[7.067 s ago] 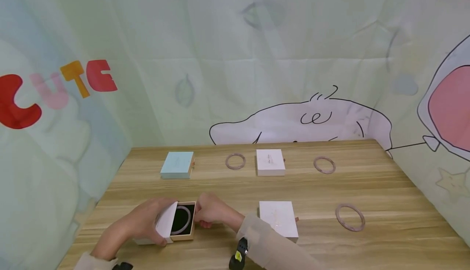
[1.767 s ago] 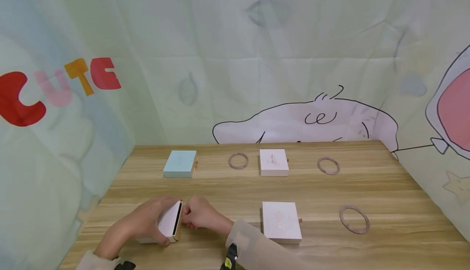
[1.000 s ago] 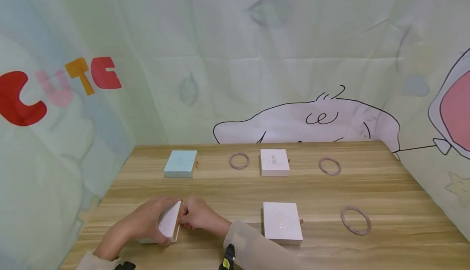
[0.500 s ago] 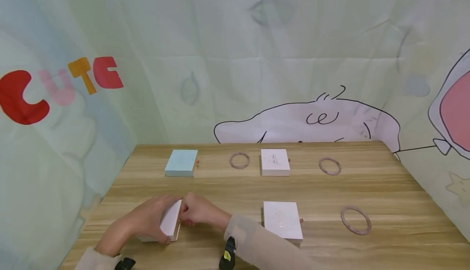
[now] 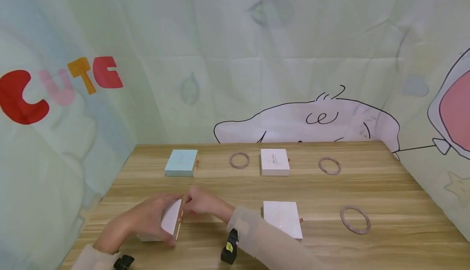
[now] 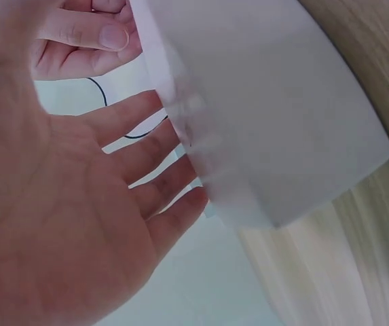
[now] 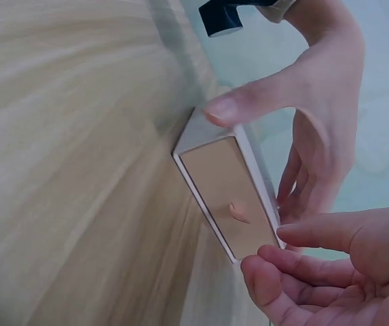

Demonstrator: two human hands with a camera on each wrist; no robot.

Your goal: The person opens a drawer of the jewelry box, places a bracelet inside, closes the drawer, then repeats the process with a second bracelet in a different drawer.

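At the front left of the table, my left hand (image 5: 148, 217) holds a white drawer-style jewelry box (image 5: 171, 219), thumb on its near side and fingers along the far side. The tan drawer front (image 7: 211, 183) sits flush in the sleeve, a small ribbon tab (image 7: 238, 212) sticking out of it. Beside that end is my right hand (image 5: 202, 201); in the right wrist view its fingers are loosely bent, with thumb and fingertips right at the box's corner. The inside of the box is hidden.
A light blue box (image 5: 181, 162), a bangle (image 5: 239, 160), a white box (image 5: 274, 162) and another bangle (image 5: 329, 166) lie along the back. In front, a white box (image 5: 282, 219) lies beside the right sleeve, with a third bangle (image 5: 355, 220) farther right on the wooden table (image 5: 315, 192).
The drawer, earlier pulled out with a bangle on its black lining, has slid fully into the sleeve. My right hand followed it leftward, then shifted slightly up along the box's end.
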